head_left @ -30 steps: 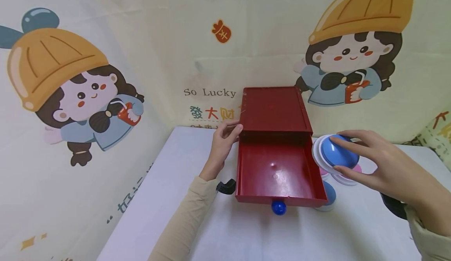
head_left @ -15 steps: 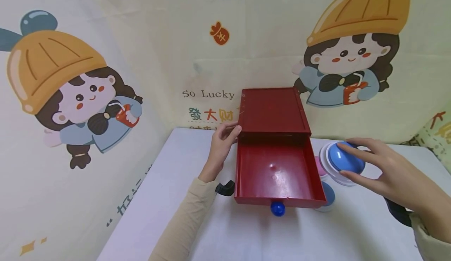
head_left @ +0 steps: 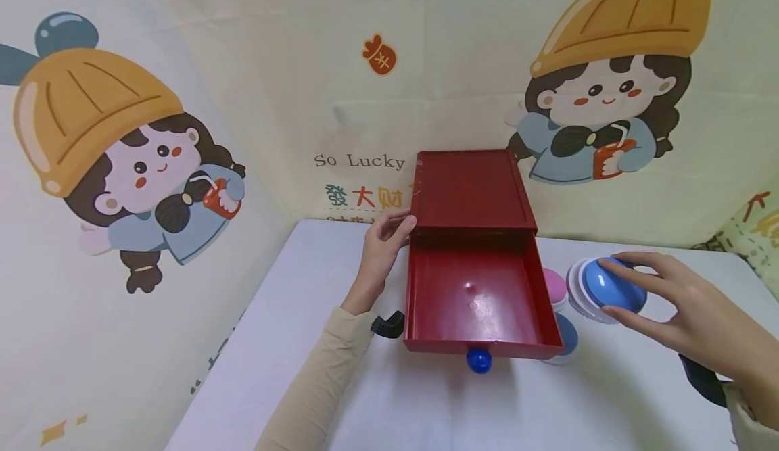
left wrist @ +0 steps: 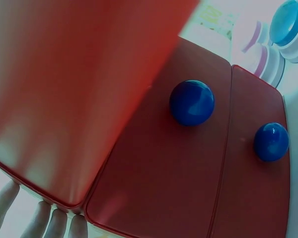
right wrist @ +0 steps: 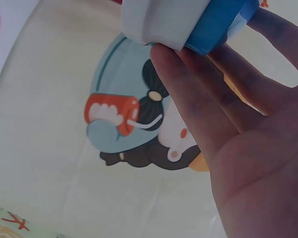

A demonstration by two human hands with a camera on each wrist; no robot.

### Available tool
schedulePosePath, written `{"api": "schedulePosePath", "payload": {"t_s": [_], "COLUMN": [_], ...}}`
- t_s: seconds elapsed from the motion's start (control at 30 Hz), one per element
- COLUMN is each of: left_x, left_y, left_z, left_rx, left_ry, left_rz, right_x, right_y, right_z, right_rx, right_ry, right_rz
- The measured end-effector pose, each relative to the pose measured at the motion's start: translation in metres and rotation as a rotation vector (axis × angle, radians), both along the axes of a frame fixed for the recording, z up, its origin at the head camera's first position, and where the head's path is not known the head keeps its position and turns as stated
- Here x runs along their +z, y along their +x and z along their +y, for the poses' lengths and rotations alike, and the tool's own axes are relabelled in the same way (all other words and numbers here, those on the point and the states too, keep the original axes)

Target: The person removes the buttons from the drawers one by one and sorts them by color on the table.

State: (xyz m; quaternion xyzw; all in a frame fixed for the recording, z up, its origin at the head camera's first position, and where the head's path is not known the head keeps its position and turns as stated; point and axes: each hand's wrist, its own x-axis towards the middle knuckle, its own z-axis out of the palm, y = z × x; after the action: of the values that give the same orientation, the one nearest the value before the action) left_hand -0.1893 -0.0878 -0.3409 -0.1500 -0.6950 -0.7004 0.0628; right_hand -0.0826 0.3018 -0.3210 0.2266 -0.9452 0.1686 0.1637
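My right hand point(head_left: 681, 309) pinches a round white jar-like piece with a shiny blue domed top point(head_left: 615, 287) between thumb and fingers, to the right of the red drawer box. In the right wrist view its white base point(right wrist: 161, 22) shows beside the fingertips. My left hand point(head_left: 383, 255) touches the left side of the red box point(head_left: 475, 191), thumb at its front edge. Four of its fingertips show along that side in the left wrist view. The top drawer point(head_left: 468, 295) is pulled out with nothing in it; a blue knob point(head_left: 479, 361) is on its front.
A pink-topped piece point(head_left: 554, 285) and another blue-topped piece point(head_left: 567, 336) stand on the white table point(head_left: 450, 410) beside the drawer's right wall. Two lower drawers with blue knobs point(left wrist: 191, 102) are closed. A printed cloth point(head_left: 341, 113) hangs behind.
My right hand has moved right and slightly down with the blue-topped piece, away from the drawer, uncovering the pink-topped piece beside it. The left hand stays on the box.
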Motion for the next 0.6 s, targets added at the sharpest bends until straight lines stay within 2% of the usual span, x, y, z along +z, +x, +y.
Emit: {"api": "schedulePosePath", "payload": {"t_s": [0.1, 0.2, 0.47, 0.6], "left_x": [0.007, 0.005, -0.016, -0.02], "left_y": [0.005, 0.005, -0.012, -0.013], "left_z": [0.001, 0.0, -0.002, -0.002], "left_rx": [0.004, 0.007, 0.025, 0.031], "left_ry": [-0.022, -0.023, 0.006, 0.009], "left_rz": [-0.001, 0.0, 0.007, 0.017], "right_x": [-0.004, -0.01, -0.022, -0.027], "right_y": [0.002, 0.004, 0.006, 0.008], "right_z": [0.004, 0.006, 0.018, 0.023], "right_rx": [-0.022, -0.051, -0.078, -0.088], "right_ry": [-0.005, -0.012, -0.007, 0.008], "right_rz": [-0.036, -0.076, -0.086, -0.081]}}
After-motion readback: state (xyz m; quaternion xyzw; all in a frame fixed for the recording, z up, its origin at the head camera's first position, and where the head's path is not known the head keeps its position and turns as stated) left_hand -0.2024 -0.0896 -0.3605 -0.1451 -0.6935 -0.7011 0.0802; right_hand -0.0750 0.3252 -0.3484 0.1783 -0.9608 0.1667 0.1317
